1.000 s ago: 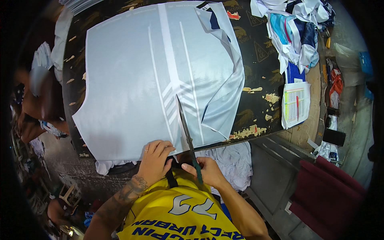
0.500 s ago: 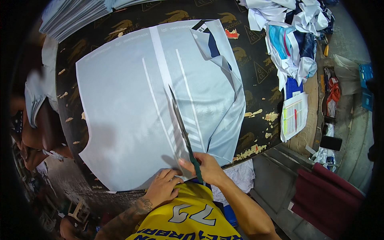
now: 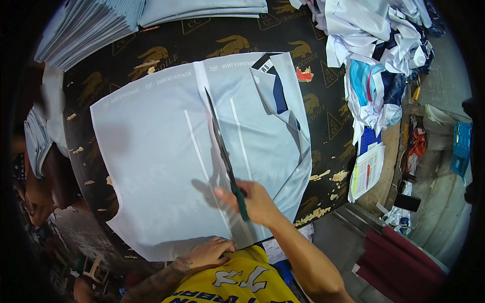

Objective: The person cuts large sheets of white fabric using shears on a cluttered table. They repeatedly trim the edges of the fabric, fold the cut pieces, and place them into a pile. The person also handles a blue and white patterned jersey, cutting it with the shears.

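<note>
A pale grey-white fabric panel [image 3: 151, 166] with thin white stripes lies on the dark table. My right hand [image 3: 259, 203] is closed round the green handles of long scissors [image 3: 223, 146]. Their dark blades point away from me along the white band [image 3: 201, 76] between two parts of the fabric, tips near the far edge. At the near edge, my left hand [image 3: 211, 252] rests on the cloth with its fingers laid out, some partly hidden. To the right, a flap of the fabric [image 3: 275, 93] is folded over, showing navy and black trim.
Folded pale fabric stacks [image 3: 91, 33] stand at the far left. White, blue and navy cloth scraps [image 3: 374, 65] heap at the far right, above a printed sheet [image 3: 366, 171]. Maroon cloth [image 3: 404, 262] hangs lower right. Another person's arm [image 3: 43, 202] is at the left.
My right hand and the scissors have moved farther along the white band, toward the far edge. My left hand stays by the near edge. The whole view has shifted, so the table sits lower.
</note>
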Demonstrator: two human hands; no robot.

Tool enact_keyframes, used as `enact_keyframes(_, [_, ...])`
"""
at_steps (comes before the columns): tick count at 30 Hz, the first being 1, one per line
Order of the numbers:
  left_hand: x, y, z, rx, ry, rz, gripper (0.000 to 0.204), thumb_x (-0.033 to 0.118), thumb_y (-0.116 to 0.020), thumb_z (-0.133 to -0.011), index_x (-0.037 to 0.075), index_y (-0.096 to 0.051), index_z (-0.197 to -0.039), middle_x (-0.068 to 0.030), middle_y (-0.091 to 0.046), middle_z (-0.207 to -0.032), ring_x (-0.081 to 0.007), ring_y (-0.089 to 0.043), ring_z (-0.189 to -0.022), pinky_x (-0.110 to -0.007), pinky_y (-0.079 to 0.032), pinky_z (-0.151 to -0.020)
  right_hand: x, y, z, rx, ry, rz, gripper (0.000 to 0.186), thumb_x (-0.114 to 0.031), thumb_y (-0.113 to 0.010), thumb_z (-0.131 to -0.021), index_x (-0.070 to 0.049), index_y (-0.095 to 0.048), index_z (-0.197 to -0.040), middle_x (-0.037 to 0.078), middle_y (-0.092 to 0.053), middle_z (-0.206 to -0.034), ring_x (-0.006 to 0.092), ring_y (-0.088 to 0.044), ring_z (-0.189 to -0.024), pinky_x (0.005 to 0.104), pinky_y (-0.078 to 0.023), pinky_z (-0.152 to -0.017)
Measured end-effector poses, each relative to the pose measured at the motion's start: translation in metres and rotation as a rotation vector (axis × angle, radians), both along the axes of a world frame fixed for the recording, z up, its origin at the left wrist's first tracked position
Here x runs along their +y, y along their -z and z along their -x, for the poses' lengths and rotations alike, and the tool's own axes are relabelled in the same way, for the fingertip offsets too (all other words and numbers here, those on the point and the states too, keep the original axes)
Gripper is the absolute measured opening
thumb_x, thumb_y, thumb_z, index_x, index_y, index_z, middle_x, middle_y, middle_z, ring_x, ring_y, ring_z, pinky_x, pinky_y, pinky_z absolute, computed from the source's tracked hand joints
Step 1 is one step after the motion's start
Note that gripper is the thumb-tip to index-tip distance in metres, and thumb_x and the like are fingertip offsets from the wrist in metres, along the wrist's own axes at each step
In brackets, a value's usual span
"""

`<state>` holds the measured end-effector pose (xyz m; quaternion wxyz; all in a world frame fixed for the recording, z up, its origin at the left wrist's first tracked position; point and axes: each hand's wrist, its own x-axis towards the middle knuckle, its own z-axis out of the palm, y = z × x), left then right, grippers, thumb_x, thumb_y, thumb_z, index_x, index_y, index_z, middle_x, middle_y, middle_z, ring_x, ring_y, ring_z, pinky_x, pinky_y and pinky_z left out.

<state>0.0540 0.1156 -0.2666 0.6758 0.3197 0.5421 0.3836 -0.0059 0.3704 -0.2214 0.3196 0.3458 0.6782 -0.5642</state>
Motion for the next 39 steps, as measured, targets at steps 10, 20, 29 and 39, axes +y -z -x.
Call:
enact_keyframes(10, [-0.001,-0.005,0.006,-0.043,-0.059,0.0,0.035,0.028,-0.06,-0.109,0.005,-0.059,-0.136,-0.0181,-0.064,-0.141,-0.0383,-0.056,-0.137,-0.046,-0.046,-0.116,0.012,0.026,0.084,0.053,-0.064,-0.056,0.085,-0.086,-0.077,-0.077,-0.001,-0.073,-0.076,0.006,-0.062,-0.064,0.0172,-0.062,-0.064,0.0324,-0.05,-0.062])
enact_keyframes(20, [0.089,-0.004,0.238,1.177,-0.928,0.001,0.034,0.021,-0.073,-0.099,0.005,-0.07,-0.13,-0.0164,-0.071,-0.116,-0.0361,-0.062,-0.112,-0.049,-0.047,-0.1,0.058,-0.007,0.005,0.225,0.215,-0.128,0.051,-0.045,-0.092,-0.087,-0.003,-0.067,-0.076,-0.002,-0.054,-0.06,0.0092,-0.055,-0.049,0.0272,-0.042,-0.046])
enact_keyframes(29, [0.2,0.008,0.346,1.283,-0.621,-0.012,0.025,0.02,-0.068,-0.094,0.002,-0.059,-0.109,-0.0261,-0.07,-0.101,-0.045,-0.071,-0.101,-0.054,-0.056,-0.093,0.186,0.011,-0.254,0.027,-0.045,-1.088,0.044,-0.031,-0.079,-0.093,-0.002,-0.063,-0.123,0.024,-0.07,-0.12,0.0463,-0.068,-0.113,0.0537,-0.055,-0.094])
enact_keyframes(39, [0.221,-0.272,0.121,0.6,-0.694,-0.661,0.034,0.016,-0.068,-0.095,0.001,-0.07,-0.125,-0.0033,-0.075,-0.113,-0.0055,-0.063,-0.084,-0.021,-0.05,-0.076,0.085,-0.077,-0.178,1.197,0.147,-0.749,0.07,-0.036,-0.096,-0.079,0.002,-0.069,-0.131,0.024,-0.07,-0.132,0.0337,-0.07,-0.12,0.0436,-0.054,-0.105])
